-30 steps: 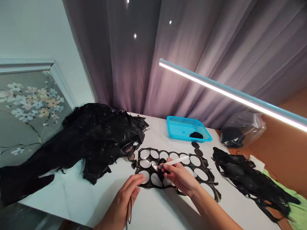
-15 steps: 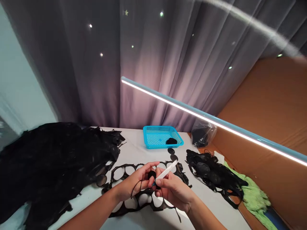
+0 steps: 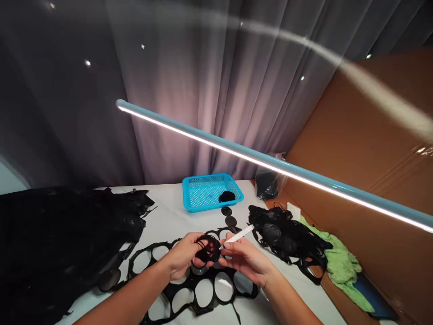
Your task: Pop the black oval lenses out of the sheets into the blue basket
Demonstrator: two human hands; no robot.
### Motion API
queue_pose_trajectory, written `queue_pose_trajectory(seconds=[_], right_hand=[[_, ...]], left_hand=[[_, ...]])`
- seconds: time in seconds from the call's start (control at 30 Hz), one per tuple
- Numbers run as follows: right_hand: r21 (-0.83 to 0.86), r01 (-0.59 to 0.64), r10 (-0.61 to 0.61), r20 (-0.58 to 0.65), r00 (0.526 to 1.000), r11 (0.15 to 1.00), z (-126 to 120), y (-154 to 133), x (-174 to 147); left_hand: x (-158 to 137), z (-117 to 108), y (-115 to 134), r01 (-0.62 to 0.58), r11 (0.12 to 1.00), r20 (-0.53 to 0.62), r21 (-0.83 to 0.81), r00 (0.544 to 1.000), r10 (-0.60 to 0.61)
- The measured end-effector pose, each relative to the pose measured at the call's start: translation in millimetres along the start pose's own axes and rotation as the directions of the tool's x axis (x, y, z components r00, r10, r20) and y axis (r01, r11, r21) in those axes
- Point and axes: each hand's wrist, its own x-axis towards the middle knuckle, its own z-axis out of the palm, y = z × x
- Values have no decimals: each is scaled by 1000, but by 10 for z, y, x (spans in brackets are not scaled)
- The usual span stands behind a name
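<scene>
My left hand [image 3: 184, 258] is closed round a bundle of thin, loopy black pieces [image 3: 209, 247]; whether they are rings or disc edges I cannot tell. A slim white pen-shaped tool [image 3: 241, 234] is pinched in my right hand [image 3: 246, 259], its tip pointing left at the bundle's right side. Under both hands lies a black sheet with large round holes [image 3: 195, 285]. Two black discs, one [image 3: 226, 211] behind the other [image 3: 231, 221], rest on the white table just beyond my hands.
A blue plastic basket [image 3: 194, 208] holding a black item [image 3: 226, 197] stands at the back. Large heaped black sheeting [image 3: 67, 243] covers the left side. To the right are a black scrap pile [image 3: 287, 234] and a green cloth [image 3: 341, 266]. A light tube [image 3: 237, 151] crosses above.
The view has swung right, so the basket and piles appear further left. In my left hand, the black bundle now shows as spread loops. The white tool has tilted flatter.
</scene>
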Motion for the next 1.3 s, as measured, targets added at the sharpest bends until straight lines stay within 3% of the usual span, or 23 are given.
queue_pose_trajectory(seconds=[0.13, 0.3, 0.73, 0.87, 1.1, 1.23, 1.3], right_hand=[[51, -20, 21, -11, 1000, 999, -112, -13, 18], [75, 2, -1, -9, 1000, 997, -149, -63, -12], [44, 8, -7, -24, 1000, 999, -125, -42, -49], [37, -2, 2, -4, 1000, 999, -111, -18, -56], [6, 6, -7, 74, 997, 1000, -5, 1, -97], [-10, 16, -15, 96, 995, 1000, 42, -35, -136], [-58, 29, -22, 115, 993, 998, 33, -50, -136]], left_hand=[[-59, -49, 113, 98, 994, 45, -47, 994, -96], [-127, -62, 179, 169, 956, 54, -241, 986, -160], [-219, -50, 165, 154, 947, 128, -281, 984, -122], [-264, -13, 169, 117, 971, 121, -210, 988, -93], [-278, -17, 103, 100, 994, -65, -34, 993, -102], [-277, -5, 64, 66, 996, -66, 64, 996, -62], [-279, 7, 60, 25, 982, -83, 188, 997, -10]])
